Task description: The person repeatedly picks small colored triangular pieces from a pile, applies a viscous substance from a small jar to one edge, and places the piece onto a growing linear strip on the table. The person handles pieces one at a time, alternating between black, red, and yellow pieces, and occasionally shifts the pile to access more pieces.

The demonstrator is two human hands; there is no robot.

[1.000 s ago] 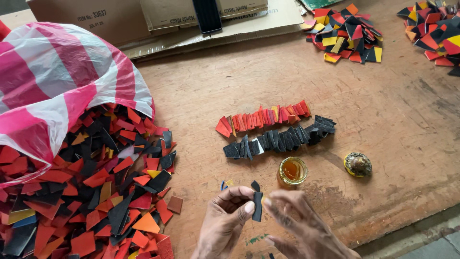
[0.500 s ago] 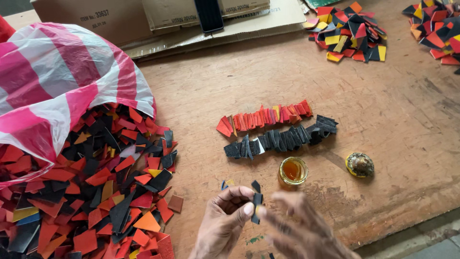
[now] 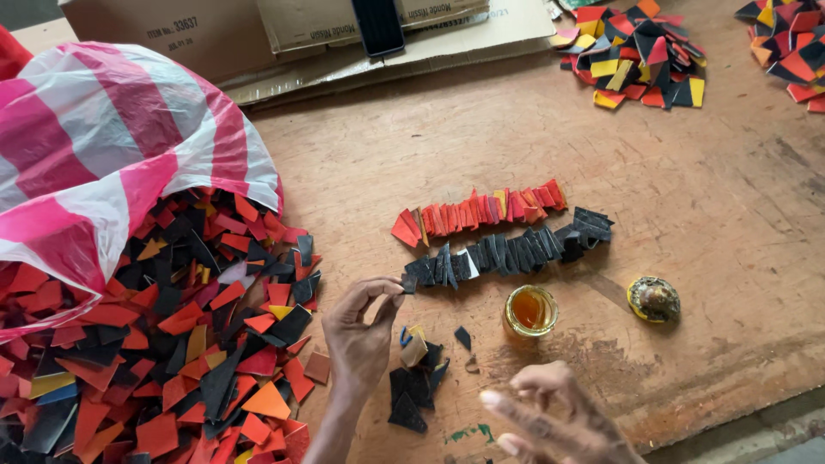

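My left hand [image 3: 359,331] pinches small black piece [image 3: 409,283] at near end of black row [image 3: 511,251]. Overlap it evenly, press flat. Right hand [image 3: 559,421] empty, fingers spread, glue jar [image 3: 530,311] just beyond.

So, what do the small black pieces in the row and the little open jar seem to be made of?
The black pieces look like thin, stiff sheet, perhaps leather or rubber: matte, clean-cut edges, standing overlapped. The left hand pinches one at the row's end. The jar looks like clear glass: glossy rim, amber liquid showing through.
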